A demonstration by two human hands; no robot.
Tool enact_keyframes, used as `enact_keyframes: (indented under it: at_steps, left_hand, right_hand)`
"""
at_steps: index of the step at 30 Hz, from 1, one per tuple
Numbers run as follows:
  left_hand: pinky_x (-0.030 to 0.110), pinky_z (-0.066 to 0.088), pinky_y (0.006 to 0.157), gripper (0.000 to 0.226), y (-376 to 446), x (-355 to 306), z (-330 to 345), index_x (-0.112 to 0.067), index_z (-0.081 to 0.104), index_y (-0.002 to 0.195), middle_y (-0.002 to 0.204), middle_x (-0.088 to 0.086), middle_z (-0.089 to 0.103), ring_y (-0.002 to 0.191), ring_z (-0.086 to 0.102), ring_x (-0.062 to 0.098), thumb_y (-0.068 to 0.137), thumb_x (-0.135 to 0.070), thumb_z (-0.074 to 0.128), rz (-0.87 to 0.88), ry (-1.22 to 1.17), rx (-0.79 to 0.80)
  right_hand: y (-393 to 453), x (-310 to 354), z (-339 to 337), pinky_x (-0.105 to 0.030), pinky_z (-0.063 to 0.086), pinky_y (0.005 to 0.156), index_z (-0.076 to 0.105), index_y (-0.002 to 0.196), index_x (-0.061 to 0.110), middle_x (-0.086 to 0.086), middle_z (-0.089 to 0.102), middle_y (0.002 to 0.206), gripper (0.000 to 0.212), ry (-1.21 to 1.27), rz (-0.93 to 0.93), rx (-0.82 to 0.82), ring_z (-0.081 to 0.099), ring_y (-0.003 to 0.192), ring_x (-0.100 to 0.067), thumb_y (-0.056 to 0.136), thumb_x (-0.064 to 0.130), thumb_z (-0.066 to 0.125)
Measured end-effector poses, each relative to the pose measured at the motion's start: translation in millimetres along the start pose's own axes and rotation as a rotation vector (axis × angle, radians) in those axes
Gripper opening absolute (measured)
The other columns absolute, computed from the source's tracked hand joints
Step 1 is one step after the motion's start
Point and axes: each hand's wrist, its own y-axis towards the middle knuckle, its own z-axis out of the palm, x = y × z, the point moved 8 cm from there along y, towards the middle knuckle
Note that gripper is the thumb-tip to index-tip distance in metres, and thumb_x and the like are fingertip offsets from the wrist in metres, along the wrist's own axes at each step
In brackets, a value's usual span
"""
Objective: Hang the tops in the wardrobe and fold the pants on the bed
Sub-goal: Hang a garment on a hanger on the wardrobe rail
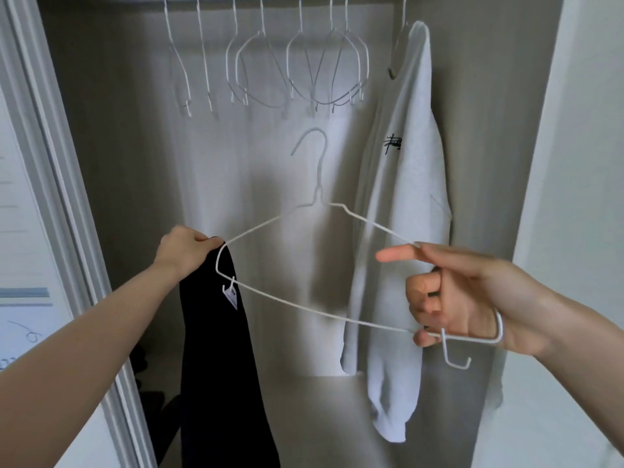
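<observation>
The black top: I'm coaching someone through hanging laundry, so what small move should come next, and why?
Probably slide the left end of the hanger into the neck of the black top. The left hand grips the top's upper edge right beside that end, the right hand holds the other end, and the top hangs wholly off the hanger, not yet threaded.

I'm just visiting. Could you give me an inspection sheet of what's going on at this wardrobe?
Surface: wardrobe floor, pale, bare where visible.
Job's things: white wire hanger held between both hands; black garment hanging from the left; grey sweatshirt already hung on the right.
Clutter: empty hangers on the rail; dark items low left, unclear.
Hands: left hand grips garment at the hanger's end; right hand holds the other end, fingers curled, forefinger out.
Cables: nothing seen.
Surroundings: white door frame on the left.
</observation>
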Motion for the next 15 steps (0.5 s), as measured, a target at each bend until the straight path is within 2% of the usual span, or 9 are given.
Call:
enact_keyframes:
  at_steps: [2, 3, 5, 8, 10, 12, 13, 15]
  left_hand:
    - [0.028, 0.038, 0.053, 0.048, -3, -2, 2, -0.009, 0.064, 0.048, 0.047, 0.004, 0.053, 0.052, 0.049, 0.020, 0.084, -0.039, 0.072, -0.016, -0.100, 0.038]
    - [0.025, 0.040, 0.052, 0.044, -6, -5, 3, -0.012, 0.067, 0.048, 0.045, 0.001, 0.056, 0.049, 0.051, 0.017, 0.083, -0.036, 0.074, -0.015, -0.171, 0.074]
    - [0.020, 0.047, 0.051, 0.032, -14, -15, 4, -0.011, 0.074, 0.058, 0.057, 0.006, 0.068, 0.052, 0.059, 0.017, 0.083, -0.031, 0.076, -0.002, -0.302, 0.126]
    - [0.017, 0.047, 0.049, 0.029, -28, -40, -1, -0.005, 0.075, 0.066, 0.060, 0.009, 0.069, 0.051, 0.061, 0.015, 0.083, -0.028, 0.076, 0.044, -0.391, 0.153]
    - [0.018, 0.049, 0.051, 0.028, -38, -60, -3, -0.006, 0.076, 0.068, 0.062, 0.008, 0.071, 0.052, 0.063, 0.015, 0.084, -0.029, 0.075, 0.068, -0.429, 0.173]
    - [0.014, 0.046, 0.044, 0.029, -48, -79, -6, -0.011, 0.077, 0.063, 0.056, 0.004, 0.068, 0.048, 0.061, 0.010, 0.085, -0.029, 0.074, 0.091, -0.482, 0.196]
    - [0.014, 0.044, 0.042, 0.030, -53, -87, -7, -0.014, 0.076, 0.061, 0.054, 0.002, 0.067, 0.046, 0.059, 0.008, 0.087, -0.029, 0.072, 0.104, -0.514, 0.222]
    - [0.018, 0.051, 0.047, 0.027, -62, -97, -11, -0.013, 0.078, 0.071, 0.065, 0.005, 0.071, 0.056, 0.065, 0.012, 0.091, -0.027, 0.066, 0.124, -0.597, 0.309]
  right_hand:
    - [4, -2, 2, -0.041, 0.044, 0.061, 0.059, 0.127, 0.017, -0.010, 0.050, 0.062, 0.041, -0.038, 0.001, 0.020, 0.041, 0.049, -0.020, 0.095, 0.036, 0.043]
    - [7, -3, 3, -0.040, 0.044, 0.061, 0.060, 0.126, 0.017, -0.011, 0.050, 0.061, 0.041, -0.057, -0.003, 0.020, 0.041, 0.047, -0.020, 0.094, 0.036, 0.044]
    - [17, -6, 6, -0.038, 0.040, 0.060, 0.063, 0.123, 0.016, -0.012, 0.050, 0.061, 0.041, -0.084, -0.021, 0.012, 0.041, 0.048, -0.020, 0.091, 0.037, 0.047]
    - [35, -17, 15, -0.037, 0.046, 0.060, 0.067, 0.117, 0.018, -0.013, 0.052, 0.062, 0.040, -0.139, -0.032, 0.008, 0.047, 0.051, -0.019, 0.087, 0.039, 0.051]
    - [48, -27, 20, -0.045, 0.053, 0.067, 0.068, 0.113, 0.020, -0.013, 0.053, 0.063, 0.037, -0.217, -0.046, -0.019, 0.051, 0.052, -0.018, 0.088, 0.040, 0.050]
    - [57, -36, 23, -0.057, 0.054, 0.074, 0.066, 0.112, 0.016, -0.014, 0.054, 0.062, 0.034, -0.246, -0.095, -0.028, 0.052, 0.049, -0.018, 0.092, 0.036, 0.048]
    - [60, -37, 23, -0.061, 0.053, 0.075, 0.066, 0.111, 0.013, -0.014, 0.054, 0.062, 0.033, -0.239, -0.137, -0.029, 0.052, 0.048, -0.018, 0.093, 0.034, 0.048]
    - [62, -36, 19, -0.065, 0.053, 0.072, 0.065, 0.107, 0.009, -0.013, 0.050, 0.060, 0.032, -0.182, -0.239, -0.027, 0.049, 0.048, -0.020, 0.091, 0.033, 0.050]
